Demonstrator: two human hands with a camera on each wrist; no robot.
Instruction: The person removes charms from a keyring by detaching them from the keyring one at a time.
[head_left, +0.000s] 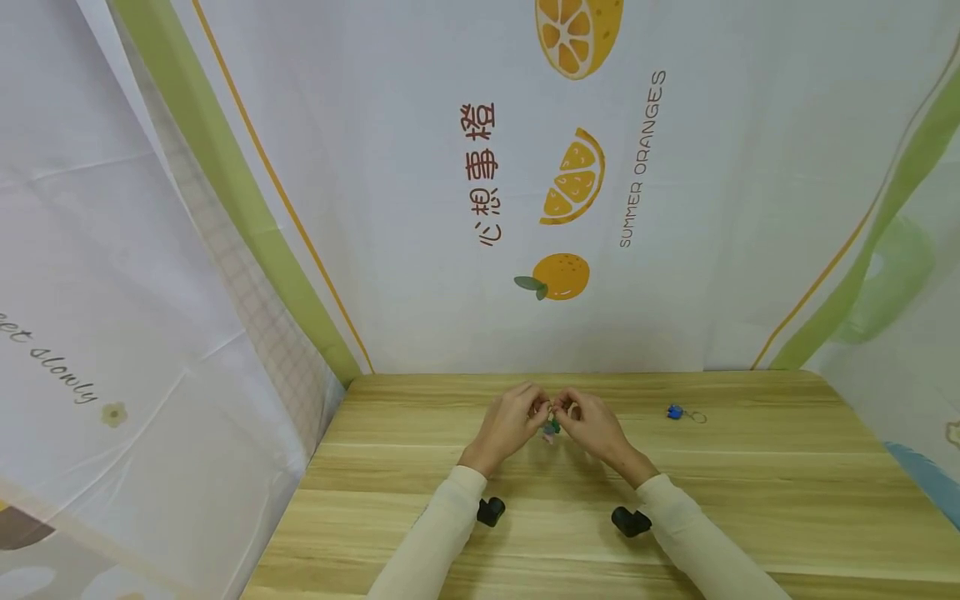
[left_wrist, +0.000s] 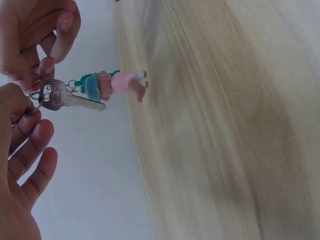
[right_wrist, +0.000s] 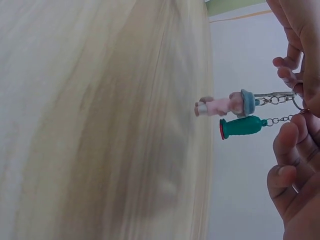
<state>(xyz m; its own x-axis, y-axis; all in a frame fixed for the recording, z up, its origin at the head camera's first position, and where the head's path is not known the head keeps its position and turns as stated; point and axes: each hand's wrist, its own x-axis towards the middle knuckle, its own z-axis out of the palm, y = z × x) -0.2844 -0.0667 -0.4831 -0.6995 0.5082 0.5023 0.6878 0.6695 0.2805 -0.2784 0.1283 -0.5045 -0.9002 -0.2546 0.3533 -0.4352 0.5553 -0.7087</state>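
Both hands meet over the far middle of the table. My left hand (head_left: 513,419) pinches a metal key ring (left_wrist: 34,109) between thumb and fingertips. A silver key (left_wrist: 60,96) hangs from it, along with a small doll charm (right_wrist: 218,106) in pink with a blue hat. Right beside the left fingertips, my right hand (head_left: 590,423) pinches the top of a thin chain between thumb and forefinger; its other fingers are loosely bent. On that chain (right_wrist: 278,120) hangs a green charm (right_wrist: 243,127) with a red rim, next to the doll.
A blue charm (head_left: 675,412) on a ring lies to the right of the hands on the wooden table (head_left: 555,567). Black wrist devices (head_left: 491,511) show below both forearms. A white printed curtain (head_left: 420,250) hangs behind the table's far edge.
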